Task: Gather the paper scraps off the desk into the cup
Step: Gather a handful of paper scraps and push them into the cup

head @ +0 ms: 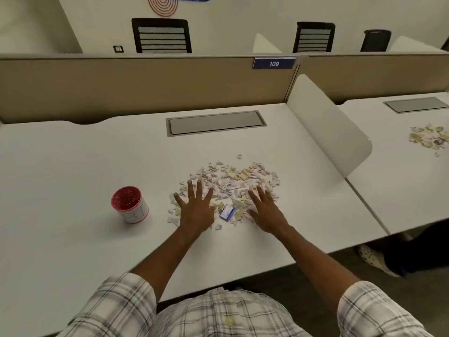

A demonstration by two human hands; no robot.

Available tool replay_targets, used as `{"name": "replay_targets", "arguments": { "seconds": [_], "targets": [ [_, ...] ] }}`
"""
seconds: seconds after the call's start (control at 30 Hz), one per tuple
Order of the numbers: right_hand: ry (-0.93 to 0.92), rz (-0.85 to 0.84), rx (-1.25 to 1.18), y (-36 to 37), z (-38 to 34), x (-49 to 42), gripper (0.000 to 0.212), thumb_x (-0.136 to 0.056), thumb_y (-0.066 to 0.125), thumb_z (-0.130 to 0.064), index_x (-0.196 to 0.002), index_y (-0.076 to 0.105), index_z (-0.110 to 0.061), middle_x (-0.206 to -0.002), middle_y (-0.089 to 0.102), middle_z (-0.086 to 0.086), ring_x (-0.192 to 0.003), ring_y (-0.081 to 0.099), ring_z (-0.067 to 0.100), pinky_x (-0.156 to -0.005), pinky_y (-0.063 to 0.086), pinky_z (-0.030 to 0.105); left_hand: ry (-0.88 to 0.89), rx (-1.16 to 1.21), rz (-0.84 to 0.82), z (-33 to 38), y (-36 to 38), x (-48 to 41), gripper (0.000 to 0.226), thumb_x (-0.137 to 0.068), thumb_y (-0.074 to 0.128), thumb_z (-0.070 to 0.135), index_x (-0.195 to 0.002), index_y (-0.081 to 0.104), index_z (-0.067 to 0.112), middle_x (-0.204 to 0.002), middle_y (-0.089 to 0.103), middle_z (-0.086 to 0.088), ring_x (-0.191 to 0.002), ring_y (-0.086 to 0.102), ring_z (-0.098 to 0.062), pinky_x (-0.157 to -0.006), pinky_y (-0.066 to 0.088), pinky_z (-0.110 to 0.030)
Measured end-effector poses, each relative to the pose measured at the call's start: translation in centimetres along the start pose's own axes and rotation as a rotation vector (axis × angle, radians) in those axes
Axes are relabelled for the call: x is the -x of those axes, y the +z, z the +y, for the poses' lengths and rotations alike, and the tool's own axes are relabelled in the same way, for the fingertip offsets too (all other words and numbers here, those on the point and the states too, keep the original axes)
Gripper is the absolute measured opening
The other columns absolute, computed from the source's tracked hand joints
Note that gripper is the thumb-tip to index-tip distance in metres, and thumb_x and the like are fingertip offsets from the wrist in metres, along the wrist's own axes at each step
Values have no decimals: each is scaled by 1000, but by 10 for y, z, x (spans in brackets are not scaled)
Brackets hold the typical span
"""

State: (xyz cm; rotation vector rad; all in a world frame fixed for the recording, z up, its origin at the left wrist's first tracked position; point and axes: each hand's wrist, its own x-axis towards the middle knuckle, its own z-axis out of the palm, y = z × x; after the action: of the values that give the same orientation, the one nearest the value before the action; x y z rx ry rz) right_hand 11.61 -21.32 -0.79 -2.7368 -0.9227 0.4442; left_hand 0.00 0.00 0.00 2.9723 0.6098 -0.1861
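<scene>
Torn white and tan paper scraps (233, 183): loose heap at centre of flat white desk (73, 166), not yet in cup.

Left hand (196, 210) and right hand (266, 212) laid palm-down on near edge of heap, fingers straight and spread, pinching nothing; likely placed so to rake the heap together before scooping. White paper cup (130, 205) with red lining upright, mouth open, well left of heap, apart from left hand; pale flecks inside, possibly scraps. Small blue-and-white card (228, 213) among scraps between the hands; check whether scrap. Curved white divider panel (328, 127) to right, grey cable hatch (216, 123) behind; neither judged in the sweep path toward cup. Second scrap heap (428, 137) on neighbouring desk beyond divider.
</scene>
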Motion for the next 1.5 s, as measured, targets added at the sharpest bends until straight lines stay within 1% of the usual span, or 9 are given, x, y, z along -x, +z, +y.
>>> {"name": "replay_targets", "arguments": {
  "seconds": [0.33,0.53,0.63,0.77,0.93,1.1,1.2,1.43,1.5],
  "targets": [
    [-136,-112,76,14,15,-31,64,-106,48,-31,-162,17,-29,-171,4,7,-157,7,36,-118,37,52,-208,291,-200,41,16,-2,64,-96,31,57,-154,12,35,-162,-11,-5,-150,-10,-35,-116,24,-55],
    [-297,-69,183,17,10,-30,56,-101,54,-12,-154,37,-24,-162,31,11,-147,30,34,-89,57,46,-258,228,-193,70,26,-8,64,-94,46,51,-151,19,38,-163,-5,-5,-150,-2,-37,-112,33,-52],
    [-345,-60,168,11,14,-27,53,-99,56,-10,-149,43,-19,-157,38,11,-142,35,33,-90,56,45,-253,174,-166,80,29,-9,57,-96,52,35,-148,28,36,-161,12,-8,-148,12,-35,-109,38,-48],
    [-409,-16,152,6,22,-30,40,-95,62,-7,-134,58,-12,-142,51,13,-128,50,33,-89,57,45,-255,242,-36,86,27,-11,46,-93,59,21,-136,47,29,-136,49,-5,-127,45,-27,-89,51,-39],
    [-445,56,89,0,24,-39,16,-89,68,-5,-104,71,-10,-107,68,10,-94,66,27,-74,58,36,-251,421,81,78,29,-13,45,-87,60,10,-130,58,23,-122,60,-4,-114,57,-25,-88,53,-38],
    [-268,103,-143,-3,17,-51,28,-86,62,6,-105,78,-8,-108,75,13,-99,71,28,-89,58,40,-306,623,187,75,15,-16,37,-86,64,9,-122,67,17,-117,67,-7,-107,64,-22,-91,50,-26],
    [-158,126,-324,-5,8,-59,26,-87,67,3,-109,78,-6,-111,77,13,-102,74,25,-95,58,37,-315,695,190,68,9,-16,36,-83,68,8,-118,69,16,-112,69,-8,-100,66,-23,-85,56,-31],
    [139,75,-779,-13,-39,-71,27,-86,69,-4,-110,79,-10,-93,78,5,-74,69,15,-69,55,22,-336,792,243,35,-17,-14,24,-87,68,7,-111,72,7,-108,72,-10,-86,60,-7,-73,49,-20],
    [215,15,-960,-15,-57,-76,28,-88,69,0,-114,76,-5,-91,76,8,-74,69,16,-67,58,20,-334,841,266,24,-28,-12,29,-84,72,8,-113,71,7,-111,71,-9,-89,62,-9,-68,45,-6]
  ]
}}
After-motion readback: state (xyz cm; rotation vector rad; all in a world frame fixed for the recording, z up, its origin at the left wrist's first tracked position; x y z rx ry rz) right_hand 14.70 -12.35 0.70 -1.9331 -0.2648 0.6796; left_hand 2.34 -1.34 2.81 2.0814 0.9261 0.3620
